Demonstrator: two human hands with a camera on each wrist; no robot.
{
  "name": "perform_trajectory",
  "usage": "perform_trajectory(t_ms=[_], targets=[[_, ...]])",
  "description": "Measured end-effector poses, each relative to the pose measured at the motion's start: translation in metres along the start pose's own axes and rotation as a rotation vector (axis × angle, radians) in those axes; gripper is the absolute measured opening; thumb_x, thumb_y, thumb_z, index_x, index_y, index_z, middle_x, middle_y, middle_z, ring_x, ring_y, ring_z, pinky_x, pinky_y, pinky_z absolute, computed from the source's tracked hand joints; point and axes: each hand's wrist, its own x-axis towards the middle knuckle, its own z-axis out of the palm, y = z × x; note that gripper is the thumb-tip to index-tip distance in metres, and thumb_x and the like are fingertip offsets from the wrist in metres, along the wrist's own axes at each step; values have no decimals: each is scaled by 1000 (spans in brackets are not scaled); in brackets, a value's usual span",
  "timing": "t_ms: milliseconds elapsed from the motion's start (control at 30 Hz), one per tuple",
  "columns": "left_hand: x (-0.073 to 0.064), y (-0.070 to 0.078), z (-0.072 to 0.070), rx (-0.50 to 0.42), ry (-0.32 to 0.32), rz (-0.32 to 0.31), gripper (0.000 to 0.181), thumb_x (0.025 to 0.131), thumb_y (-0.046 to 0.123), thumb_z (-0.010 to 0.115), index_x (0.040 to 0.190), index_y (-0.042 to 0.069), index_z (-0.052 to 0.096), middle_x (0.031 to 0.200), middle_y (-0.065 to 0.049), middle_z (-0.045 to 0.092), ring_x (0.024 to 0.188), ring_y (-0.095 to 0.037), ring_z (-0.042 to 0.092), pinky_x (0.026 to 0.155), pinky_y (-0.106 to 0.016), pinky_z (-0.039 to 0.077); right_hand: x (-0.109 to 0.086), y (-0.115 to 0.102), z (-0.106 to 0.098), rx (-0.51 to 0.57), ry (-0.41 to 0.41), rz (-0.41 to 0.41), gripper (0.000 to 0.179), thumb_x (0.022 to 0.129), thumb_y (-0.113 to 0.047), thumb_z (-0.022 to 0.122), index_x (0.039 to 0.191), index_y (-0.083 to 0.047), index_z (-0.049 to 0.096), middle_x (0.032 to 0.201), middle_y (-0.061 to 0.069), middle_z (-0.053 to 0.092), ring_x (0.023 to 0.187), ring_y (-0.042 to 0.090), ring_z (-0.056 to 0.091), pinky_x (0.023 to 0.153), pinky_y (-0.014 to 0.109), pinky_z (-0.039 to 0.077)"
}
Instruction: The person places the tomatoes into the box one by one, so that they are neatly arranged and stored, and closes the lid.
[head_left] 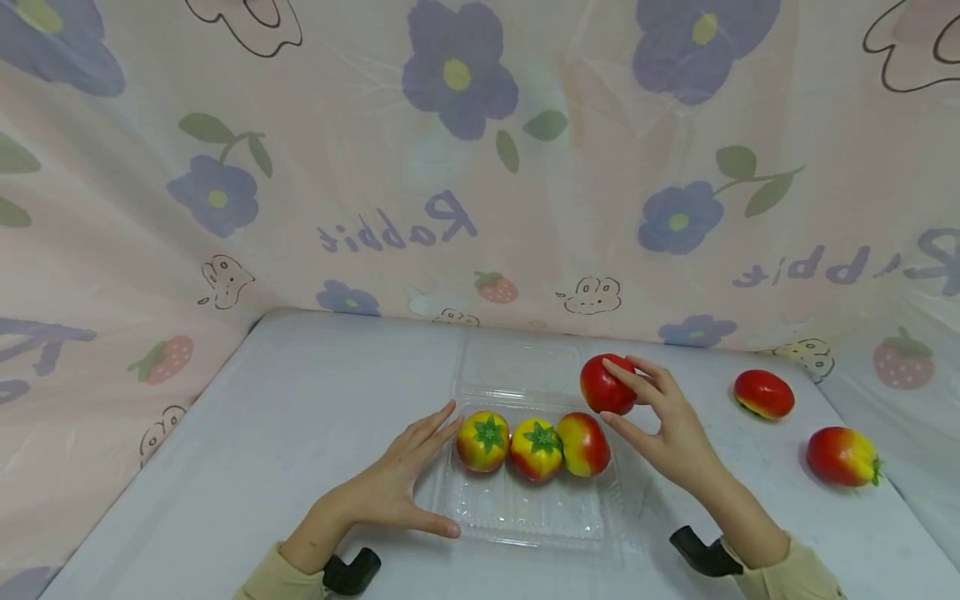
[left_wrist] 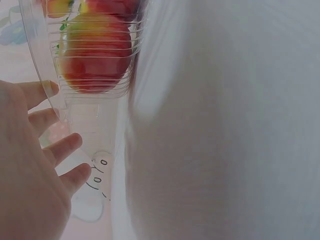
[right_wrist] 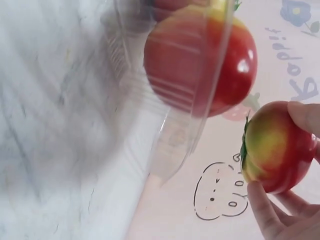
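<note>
A clear plastic clamshell box [head_left: 525,521] lies with its lid folded back, and three red-and-yellow artificial tomatoes [head_left: 483,442] sit in a row inside it. My right hand [head_left: 667,425] holds another tomato [head_left: 606,385] between thumb and fingers, above the box's far right corner. In the right wrist view this tomato [right_wrist: 280,150] has its green leafy top turned toward the box. At the box's left side is my left hand [head_left: 390,483], fingers spread and thumb apart. Its fingertips [left_wrist: 75,142] are right at the box's wall in the left wrist view.
Two more tomatoes, one lying farther back [head_left: 763,394] and one nearer [head_left: 843,457], rest on the white table [head_left: 300,400] at the right. A printed curtain [head_left: 360,167] hangs behind the table and along its sides. Black curved pieces [head_left: 352,572] sit at both wrists.
</note>
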Motion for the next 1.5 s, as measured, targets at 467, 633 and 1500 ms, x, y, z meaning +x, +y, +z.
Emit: perform_trajectory(t_ms=[467,633,1500], targets=[[0,2,-2,12,3,14,117,63,59,81,155,20,18,163,-2,1,146,-36,11,110,-68,17,-3,-16,3,33,-17,-38,71,74,-9,81,138,-23,52,138,14,45,111,30,56,81,48,56],[0,3,-2,10,-5,6,117,64,59,80,155,21,18,163,-2,1,146,-35,10,110,-68,18,-5,-21,5,54,-28,-57,72,72,-10,83,137,-23,53,138,12,47,113,29,56,80,46,56],[0,0,0,11,7,17,117,63,59,81,154,19,19,163,-2,2,146,-36,11,109,-69,18,-20,-44,23,119,-128,-115,71,67,-17,88,130,-26,56,134,4,50,120,28,52,81,43,57]])
